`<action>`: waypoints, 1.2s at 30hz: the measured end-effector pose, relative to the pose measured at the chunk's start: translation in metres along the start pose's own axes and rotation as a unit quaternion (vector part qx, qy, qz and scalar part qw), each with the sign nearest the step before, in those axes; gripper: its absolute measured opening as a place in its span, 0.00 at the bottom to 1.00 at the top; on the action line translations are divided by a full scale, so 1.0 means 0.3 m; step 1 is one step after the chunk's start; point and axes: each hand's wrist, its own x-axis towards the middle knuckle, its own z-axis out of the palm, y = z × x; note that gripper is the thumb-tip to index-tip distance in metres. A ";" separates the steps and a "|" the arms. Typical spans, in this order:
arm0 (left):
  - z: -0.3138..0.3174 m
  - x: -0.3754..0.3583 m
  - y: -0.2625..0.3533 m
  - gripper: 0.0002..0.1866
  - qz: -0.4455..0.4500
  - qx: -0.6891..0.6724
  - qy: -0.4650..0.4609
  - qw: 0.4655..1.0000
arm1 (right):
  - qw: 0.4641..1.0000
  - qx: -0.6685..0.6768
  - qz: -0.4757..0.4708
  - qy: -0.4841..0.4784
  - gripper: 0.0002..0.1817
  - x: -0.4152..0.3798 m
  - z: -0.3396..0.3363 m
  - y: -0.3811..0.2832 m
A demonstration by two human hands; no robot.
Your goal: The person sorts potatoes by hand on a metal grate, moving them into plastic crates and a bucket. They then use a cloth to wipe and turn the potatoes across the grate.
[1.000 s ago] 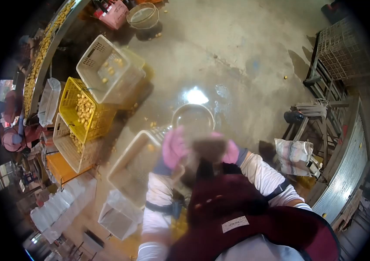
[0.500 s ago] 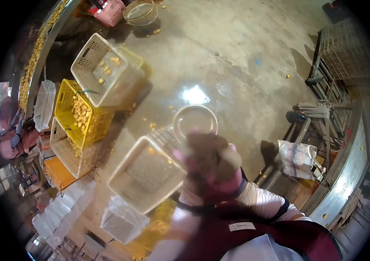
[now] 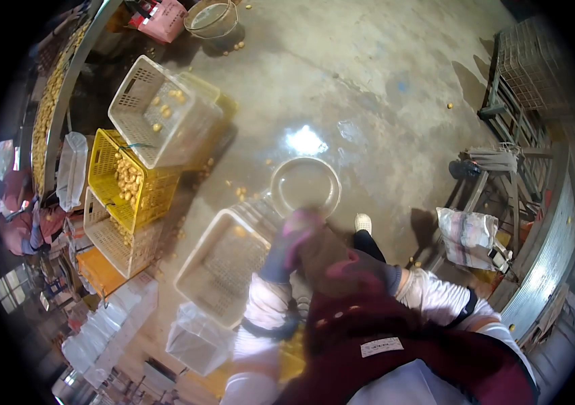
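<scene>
Though near the basin rim [image 3: 338, 196], left hand [image 3: 297, 233]; open floor [image 3: 388, 142] beyond.

My left hand [image 3: 294, 239] and right hand [image 3: 361, 270], both blurred, were close together below the frame's center, my forearms [image 3: 262, 304] angled inward.

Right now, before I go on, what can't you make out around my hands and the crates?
All in the head view:
- Fingers of your left hand and right hand, and anything they hold: blurred.
- Near edge of the round basin: partly behind the blurred left hand.
- Right side of the empty-looking pale crate: covered by your left arm.
- Yellow crate below: mostly hidden by arm and clothing.
</scene>
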 end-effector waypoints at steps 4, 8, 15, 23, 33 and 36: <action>-0.020 0.040 0.027 0.19 -0.168 -0.308 0.064 0.934 | 0.959 -0.269 -0.080 0.028 0.30 0.117 -0.121 0.037; -0.020 0.102 -0.217 0.08 -0.055 0.098 0.208 0.972 | 0.880 -0.428 -0.085 0.188 0.25 0.250 -0.171 0.066; 0.018 0.172 -0.219 0.17 -0.047 0.287 0.312 0.904 | 0.785 -0.522 -0.170 0.286 0.45 0.437 -0.297 0.119; -0.079 0.214 -0.161 0.15 -0.158 -0.166 0.224 0.947 | 0.735 -0.608 -0.122 0.272 0.43 0.450 -0.209 0.002; -0.215 0.151 0.023 0.38 -0.042 -0.700 -0.029 0.713 | 0.935 0.307 -0.116 -0.136 0.27 0.239 0.076 0.002; -0.115 0.148 0.052 0.35 0.065 -0.698 -0.190 0.688 | 0.888 0.433 -0.104 -0.114 0.28 0.314 0.122 0.093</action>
